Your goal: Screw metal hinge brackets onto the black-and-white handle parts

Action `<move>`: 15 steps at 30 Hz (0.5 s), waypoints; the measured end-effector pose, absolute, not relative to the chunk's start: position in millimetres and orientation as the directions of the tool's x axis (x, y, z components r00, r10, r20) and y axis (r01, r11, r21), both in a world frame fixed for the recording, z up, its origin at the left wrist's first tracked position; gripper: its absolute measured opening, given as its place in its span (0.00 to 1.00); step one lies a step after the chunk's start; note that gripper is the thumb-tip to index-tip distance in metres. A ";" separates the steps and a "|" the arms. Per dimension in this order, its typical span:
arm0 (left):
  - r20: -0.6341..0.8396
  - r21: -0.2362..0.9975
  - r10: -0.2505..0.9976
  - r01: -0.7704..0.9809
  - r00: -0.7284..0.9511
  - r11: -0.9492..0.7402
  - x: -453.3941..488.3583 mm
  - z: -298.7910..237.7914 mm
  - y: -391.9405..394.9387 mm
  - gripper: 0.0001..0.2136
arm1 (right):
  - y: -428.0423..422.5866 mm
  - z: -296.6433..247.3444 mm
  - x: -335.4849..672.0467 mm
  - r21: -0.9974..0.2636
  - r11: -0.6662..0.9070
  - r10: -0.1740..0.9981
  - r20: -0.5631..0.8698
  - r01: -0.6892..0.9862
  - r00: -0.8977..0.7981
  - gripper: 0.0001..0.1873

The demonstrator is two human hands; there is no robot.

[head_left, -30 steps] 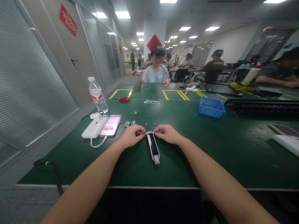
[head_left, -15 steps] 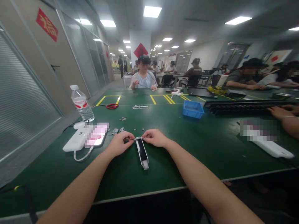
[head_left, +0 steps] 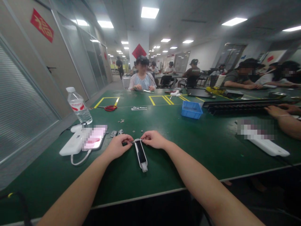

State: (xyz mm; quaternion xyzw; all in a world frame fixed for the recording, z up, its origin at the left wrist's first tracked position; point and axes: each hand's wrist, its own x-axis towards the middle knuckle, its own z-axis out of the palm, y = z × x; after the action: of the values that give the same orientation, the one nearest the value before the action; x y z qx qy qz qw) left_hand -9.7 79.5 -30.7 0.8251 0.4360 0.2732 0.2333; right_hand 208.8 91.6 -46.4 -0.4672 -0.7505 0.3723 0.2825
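Observation:
A narrow black-and-white device (head_left: 141, 153) with a grey tip lies lengthwise on the green table (head_left: 164, 163) in front of me. My left hand (head_left: 118, 145) is closed in a pinch at the left of its far end, holding something small I cannot make out. My right hand (head_left: 154, 139) is pinched on the right of that same far end. Small metal brackets (head_left: 116, 133) and a few tiny washers (head_left: 137, 131) lie just beyond my hands.
A white power bank with a phone (head_left: 82, 141) and a water bottle (head_left: 78, 105) stand at the left. Red scissors (head_left: 110, 108) and a blue bin (head_left: 191, 109) lie farther back. A co-worker's arm (head_left: 282, 117) rests at the right; another person sits opposite.
The view has swung to the right, bringing the co-worker's arm and the right table side into sight. My hands stay pinched at the device's far end.

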 end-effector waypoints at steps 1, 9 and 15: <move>0.236 0.628 0.851 0.595 0.469 -0.502 -9.6 -30.2 79.3 0.07 | 91.8 -46.8 208.8 -0.824 0.285 0.911 0.074 0.489 -0.406 0.06; 0.245 0.597 0.849 0.618 0.468 -0.512 -9.7 -28.5 77.6 0.05 | 93.9 -51.0 209.7 -0.812 0.300 0.911 0.086 0.502 -0.404 0.07; 0.270 0.579 0.843 0.621 0.466 -0.528 -10.7 -31.4 78.7 0.04 | 96.0 -56.3 211.3 -0.814 0.296 0.912 0.086 0.499 -0.401 0.07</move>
State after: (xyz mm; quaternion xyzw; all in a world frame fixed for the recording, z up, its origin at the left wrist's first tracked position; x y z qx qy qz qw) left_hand -10.7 78.7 -31.4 0.8312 0.4403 0.2707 0.2048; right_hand 211.3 96.0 -56.3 -0.4682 -0.7535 0.3642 0.2833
